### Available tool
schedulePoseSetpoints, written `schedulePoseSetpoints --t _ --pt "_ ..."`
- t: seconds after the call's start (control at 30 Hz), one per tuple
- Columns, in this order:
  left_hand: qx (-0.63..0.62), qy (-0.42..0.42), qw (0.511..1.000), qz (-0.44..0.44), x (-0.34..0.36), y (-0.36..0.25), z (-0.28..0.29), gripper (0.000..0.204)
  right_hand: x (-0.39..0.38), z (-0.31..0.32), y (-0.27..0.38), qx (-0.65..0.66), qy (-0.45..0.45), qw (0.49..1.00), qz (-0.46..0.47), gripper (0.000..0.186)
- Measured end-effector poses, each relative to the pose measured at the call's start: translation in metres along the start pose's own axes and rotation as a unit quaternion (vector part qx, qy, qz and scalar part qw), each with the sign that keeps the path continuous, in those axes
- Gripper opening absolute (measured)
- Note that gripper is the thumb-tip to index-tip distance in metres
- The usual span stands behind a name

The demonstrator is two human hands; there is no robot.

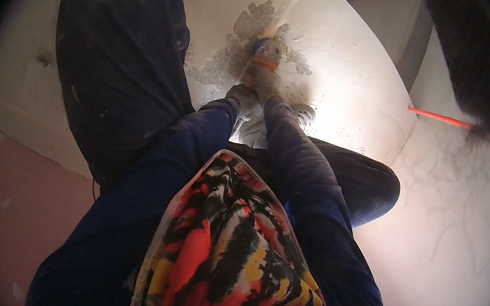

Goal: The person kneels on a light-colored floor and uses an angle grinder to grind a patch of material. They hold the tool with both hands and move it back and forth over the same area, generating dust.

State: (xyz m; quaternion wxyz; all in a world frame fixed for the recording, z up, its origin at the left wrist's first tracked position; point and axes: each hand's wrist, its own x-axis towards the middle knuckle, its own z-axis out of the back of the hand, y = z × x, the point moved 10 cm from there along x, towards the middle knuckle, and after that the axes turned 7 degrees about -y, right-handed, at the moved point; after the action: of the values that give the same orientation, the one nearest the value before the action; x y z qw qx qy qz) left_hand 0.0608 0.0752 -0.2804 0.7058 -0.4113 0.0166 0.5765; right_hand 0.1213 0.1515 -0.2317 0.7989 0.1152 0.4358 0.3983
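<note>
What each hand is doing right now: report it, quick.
Right hand: closed around the dusty orange-banded tool.
Left hand: closed, apparently holding the same tool farther back; its fingers are hard to make out.

The far tool point(267, 56) looks like dusty matt plastic, the pale curved surface point(342, 55) smooth and faintly glossy around a rough grey patch point(253, 22), the near patterned garment point(236, 250) and left trouser leg point(117, 45) creased matt cloth.
</note>
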Motion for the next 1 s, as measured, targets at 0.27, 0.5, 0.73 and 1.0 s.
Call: schedulePoseSetpoints --t 0.27,0.5,0.73,1.0 --pt "0.086 0.018 0.994 -0.062 -0.028 -0.044 0.057 0.026 0.005 0.002 -0.003 -0.036 0.042 0.998 0.006 0.066" --pt "0.084 -0.006 0.995 -0.061 -0.028 -0.04 0.061 0.027 -0.003 0.006 0.007 -0.026 -0.015 0.999 -0.036 0.067" --pt "0.058 -0.007 0.997 -0.041 -0.018 -0.026 0.041 0.028 -0.009 0.003 0.005 0.039 0.02 0.998 -0.048 0.066" --pt "0.042 -0.004 0.995 -0.095 -0.015 -0.043 0.042 0.027 -0.017 0.02 0.003 0.022 0.027 0.996 -0.082 0.063"
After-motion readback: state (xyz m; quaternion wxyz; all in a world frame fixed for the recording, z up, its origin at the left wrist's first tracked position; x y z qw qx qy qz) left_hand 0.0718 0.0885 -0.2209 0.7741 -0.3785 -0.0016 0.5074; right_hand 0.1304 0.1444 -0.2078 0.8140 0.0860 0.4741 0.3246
